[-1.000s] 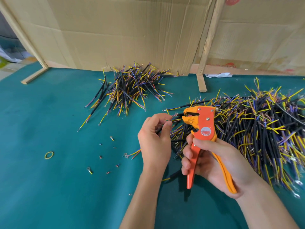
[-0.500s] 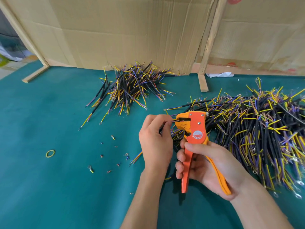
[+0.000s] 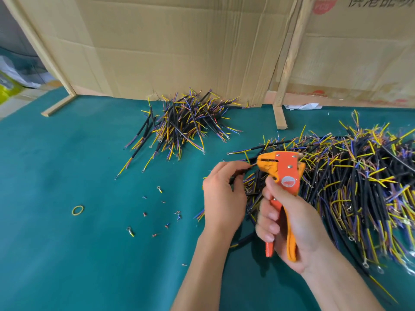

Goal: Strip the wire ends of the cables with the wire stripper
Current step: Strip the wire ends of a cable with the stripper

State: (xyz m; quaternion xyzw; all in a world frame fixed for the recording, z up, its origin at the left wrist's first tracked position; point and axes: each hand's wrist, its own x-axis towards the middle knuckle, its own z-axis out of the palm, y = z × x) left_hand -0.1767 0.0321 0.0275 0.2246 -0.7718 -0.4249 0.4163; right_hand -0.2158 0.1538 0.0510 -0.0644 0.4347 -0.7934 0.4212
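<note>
My right hand grips the handles of an orange wire stripper, jaws pointing left and the handles squeezed close together. My left hand pinches a black cable between thumb and fingers; its thin wire end reaches into the stripper's jaws. Most of that cable is hidden behind my left hand. A large heap of black cables with yellow and purple wire ends lies at the right, just behind the tool. A smaller pile of cables lies at the back centre.
The green table mat carries scattered insulation scraps and ring terminals left of my hands, plus a yellow rubber band. Cardboard sheets on wooden frames wall off the back.
The stripper has moved left to meet the wire in my left hand, and its handles have closed together. My left hand has stayed in nearly the same place.
</note>
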